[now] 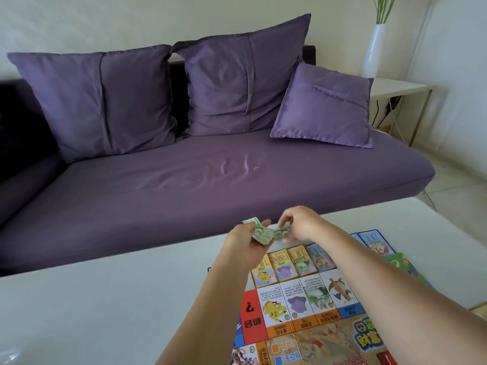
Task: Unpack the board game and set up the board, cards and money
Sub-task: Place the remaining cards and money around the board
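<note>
The colourful game board [311,335] lies unfolded on the white table [105,299] at the lower right. A row of property cards [287,262] sits along the board's far edge, with more cards [374,241] to the right. My left hand [245,241] grips a small stack of green paper money [259,233] above the table's far edge. Just to the right, my right hand [297,223] pinches a single green note [279,233] beside that stack. Both forearms cross over the board.
A purple sofa [210,180] with three purple cushions stands right behind the table. At the far right a white side table [400,88] carries a tall white vase [373,51]. A green card pile [398,264] lies at the board's right edge.
</note>
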### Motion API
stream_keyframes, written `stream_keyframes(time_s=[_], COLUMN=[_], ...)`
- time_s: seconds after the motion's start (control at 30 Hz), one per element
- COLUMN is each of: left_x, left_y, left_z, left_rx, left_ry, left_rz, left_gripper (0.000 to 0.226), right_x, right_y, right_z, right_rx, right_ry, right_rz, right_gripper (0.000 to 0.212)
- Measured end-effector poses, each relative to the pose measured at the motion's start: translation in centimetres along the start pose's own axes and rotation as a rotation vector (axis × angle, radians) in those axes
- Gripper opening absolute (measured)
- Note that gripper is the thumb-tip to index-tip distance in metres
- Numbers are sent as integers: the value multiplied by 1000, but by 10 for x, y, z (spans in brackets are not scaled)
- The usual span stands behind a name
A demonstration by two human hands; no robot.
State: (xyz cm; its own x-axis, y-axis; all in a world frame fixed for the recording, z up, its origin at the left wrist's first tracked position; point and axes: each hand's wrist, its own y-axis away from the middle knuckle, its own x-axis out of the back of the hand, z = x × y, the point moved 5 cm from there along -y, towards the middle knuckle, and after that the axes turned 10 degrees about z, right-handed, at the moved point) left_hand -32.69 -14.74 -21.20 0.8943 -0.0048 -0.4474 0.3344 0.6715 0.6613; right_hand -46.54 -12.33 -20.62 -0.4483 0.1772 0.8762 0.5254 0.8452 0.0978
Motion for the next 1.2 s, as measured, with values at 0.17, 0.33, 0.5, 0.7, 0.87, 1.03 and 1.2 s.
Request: stream_keyframes(time_s=[0.17, 0.33, 0.5, 0.7, 0.87, 1.03, 1.2], left_x=[13, 32, 51, 73, 90, 103, 125], left_y=[36, 103, 168, 220, 254, 283, 312], left_z=[18, 36, 25, -7, -27, -40, -45], left_rx=[-149, -299, -302, -237, -171, -169, -173], left_ry=[-102, -254, -528, -808, -952, -989, -930], left_rz=[57, 22, -155, -308, -359, -322, -278], left_gripper=[27, 22, 18, 16, 9, 5, 13], right_x=[30, 82, 91, 87, 85, 80, 70], right_y=[18, 83, 152, 216, 264, 312, 340], right_z=[-17, -64, -84, -85, -89, -103, -114], right_rx=[80, 331, 416, 438, 504, 615, 688], right_ry=[-327, -492, -496, -451, -371, -285, -314], right_rz=[143, 42, -53, -124, -135, -126, -51], right_gripper=[23, 6, 16, 18, 20, 28, 34])
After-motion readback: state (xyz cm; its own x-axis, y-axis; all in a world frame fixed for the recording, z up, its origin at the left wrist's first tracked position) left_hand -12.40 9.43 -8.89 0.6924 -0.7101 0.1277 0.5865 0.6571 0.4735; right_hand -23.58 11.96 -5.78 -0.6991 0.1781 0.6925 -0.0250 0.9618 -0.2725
